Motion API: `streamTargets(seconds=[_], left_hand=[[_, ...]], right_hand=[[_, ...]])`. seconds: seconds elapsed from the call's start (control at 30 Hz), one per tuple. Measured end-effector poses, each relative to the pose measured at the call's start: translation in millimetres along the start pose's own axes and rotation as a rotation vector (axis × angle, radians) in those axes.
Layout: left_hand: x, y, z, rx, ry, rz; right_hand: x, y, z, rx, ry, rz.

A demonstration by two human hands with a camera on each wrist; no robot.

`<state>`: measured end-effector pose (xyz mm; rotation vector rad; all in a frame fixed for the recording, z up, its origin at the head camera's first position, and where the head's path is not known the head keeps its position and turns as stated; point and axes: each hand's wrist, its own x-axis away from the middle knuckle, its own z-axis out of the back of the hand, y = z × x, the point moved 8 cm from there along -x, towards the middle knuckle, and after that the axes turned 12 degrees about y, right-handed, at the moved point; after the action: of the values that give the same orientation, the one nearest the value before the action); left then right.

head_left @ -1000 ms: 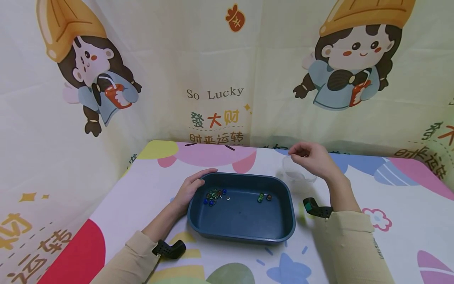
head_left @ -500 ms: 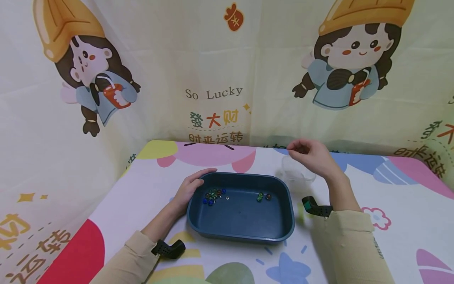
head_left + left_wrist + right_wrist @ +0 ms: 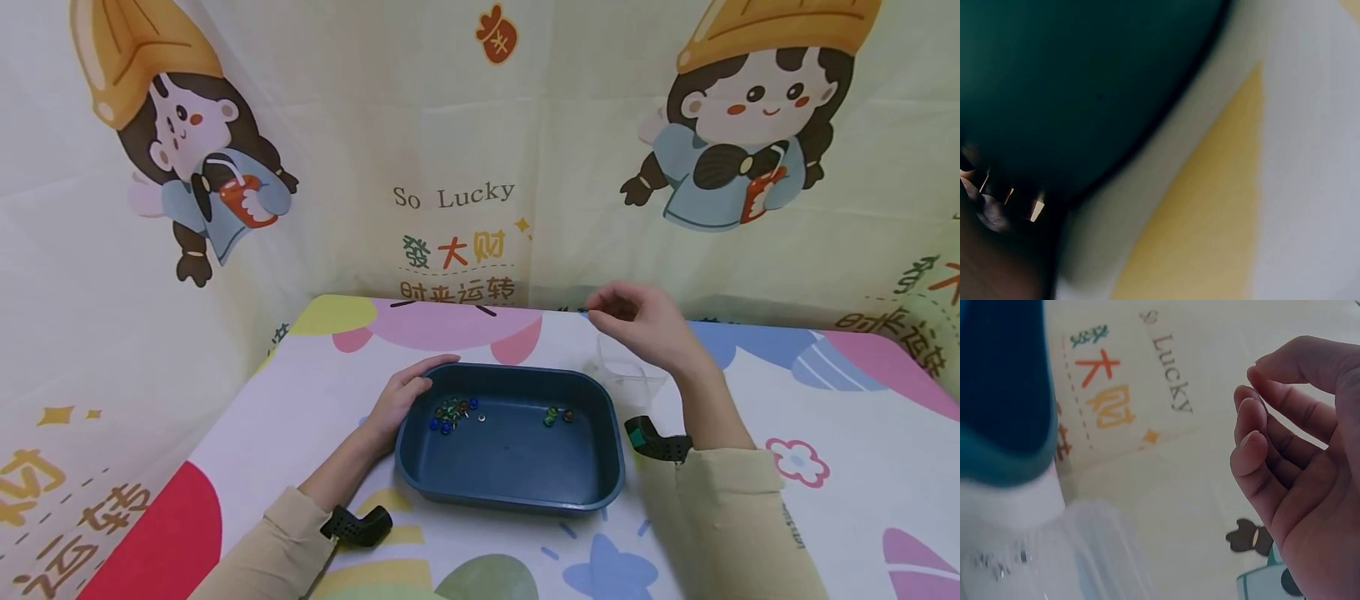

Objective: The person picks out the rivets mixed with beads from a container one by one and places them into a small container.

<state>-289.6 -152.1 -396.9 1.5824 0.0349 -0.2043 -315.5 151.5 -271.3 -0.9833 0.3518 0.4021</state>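
Note:
A dark blue rectangular tub (image 3: pixel 510 498) stands on the table. My left hand (image 3: pixel 397 404) holds its left end, thumb on the rim and fingers along the outside. At the tub's left lie several glass marbles (image 3: pixel 450 408) mixed with small shiny bits; a few more marbles (image 3: pixel 551 414) lie on the right. My right hand (image 3: pixel 645 325) hovers above and behind a clear plastic box (image 3: pixel 637 387). Its fingers are curled, the thumb tip meeting the forefinger. Nothing shows between them in the right wrist view. Small shiny bits (image 3: pixel 1004 565) lie in the clear box.
The table (image 3: pixel 300 408) wears a colourful printed cloth. Behind it hangs a cream curtain (image 3: pixel 450 125) with cartoon figures. A black wrist camera (image 3: pixel 358 527) sits on the left wrist, another wrist camera (image 3: pixel 660 442) on the right.
My right hand has risen a little and moved left, towards the tub, from over the clear box. The left hand, tub and marbles have stayed in place.

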Motion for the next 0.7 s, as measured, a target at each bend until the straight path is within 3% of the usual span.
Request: streamTargets(seconds=[0.2, 0.7], left_hand=[[0.0, 0.2, -0.5, -0.002, 0.003, 0.005], [0.8, 1.0, 0.1, -0.008, 0.001, 0.001]], right_hand=[[0, -13, -12, -0.063, -0.013, 0.061], [0, -22, -45, -0.111, -0.082, 0.057]])
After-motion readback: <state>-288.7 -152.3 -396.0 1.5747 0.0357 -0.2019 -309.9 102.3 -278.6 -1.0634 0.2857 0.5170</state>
